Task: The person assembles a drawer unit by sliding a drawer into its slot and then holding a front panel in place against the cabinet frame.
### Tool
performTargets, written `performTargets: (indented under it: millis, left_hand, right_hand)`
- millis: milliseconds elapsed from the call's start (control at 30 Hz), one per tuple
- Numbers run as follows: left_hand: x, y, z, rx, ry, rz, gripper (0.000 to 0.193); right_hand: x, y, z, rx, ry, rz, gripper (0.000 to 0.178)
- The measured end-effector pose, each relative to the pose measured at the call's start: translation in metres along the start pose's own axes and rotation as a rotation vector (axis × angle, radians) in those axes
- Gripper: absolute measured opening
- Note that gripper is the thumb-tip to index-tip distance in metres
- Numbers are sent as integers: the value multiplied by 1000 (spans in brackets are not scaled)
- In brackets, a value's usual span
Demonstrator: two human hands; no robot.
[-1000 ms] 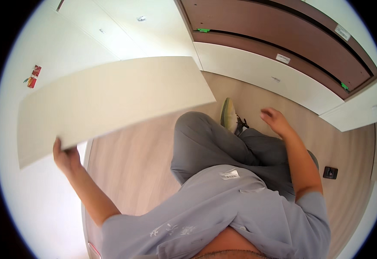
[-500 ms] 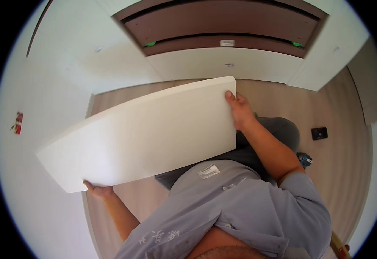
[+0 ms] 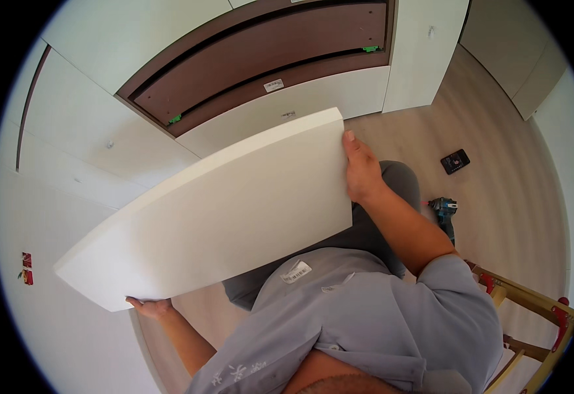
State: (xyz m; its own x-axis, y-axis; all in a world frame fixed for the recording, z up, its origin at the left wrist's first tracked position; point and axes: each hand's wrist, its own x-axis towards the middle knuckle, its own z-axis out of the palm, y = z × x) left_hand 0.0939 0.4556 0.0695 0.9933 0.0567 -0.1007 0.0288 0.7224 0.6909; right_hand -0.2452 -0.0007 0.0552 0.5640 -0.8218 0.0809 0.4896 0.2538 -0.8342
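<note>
A long white panel (image 3: 214, 210) is held tilted in front of my body, above my lap. My right hand (image 3: 362, 167) grips its right end, the thumb lying on the near face and the other fingers hidden behind the edge. At the lower left corner my left hand (image 3: 149, 306) holds the bottom edge from beneath, its fingers partly hidden by the panel. Beyond the panel stands a white cabinet with a brown drawer opening (image 3: 274, 65), where green clips (image 3: 370, 48) show at the lower corners.
A cordless drill (image 3: 443, 209) and a phone (image 3: 455, 161) lie on the wood-look floor to my right. Close by my right side is a yellow ladder (image 3: 530, 299) with red joints. The left wall has an open socket box with wires (image 3: 27, 268).
The view has turned to the right, so the drill and ladder show more fully and the cabinet opening sits further left. Both hands still hold the panel.
</note>
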Motion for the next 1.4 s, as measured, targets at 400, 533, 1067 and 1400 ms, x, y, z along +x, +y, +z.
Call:
performTargets:
  millis: [400,533,1067,1400]
  left_hand:
    - [-12,115,75,222,-49,518,65]
    - [-60,164,155,104,-228,682,67]
    - [-48,-116,353,-211,-2234,-359,33]
    - [-55,-24,356,2,-1658,-294,37]
  right_hand:
    - [41,11,19,203,189,355,71]
    - [51,47,42,169,219,435,77]
    - [13,107,84,-21,-39,650,89]
    - [-2,66,147,-412,-375,274,86]
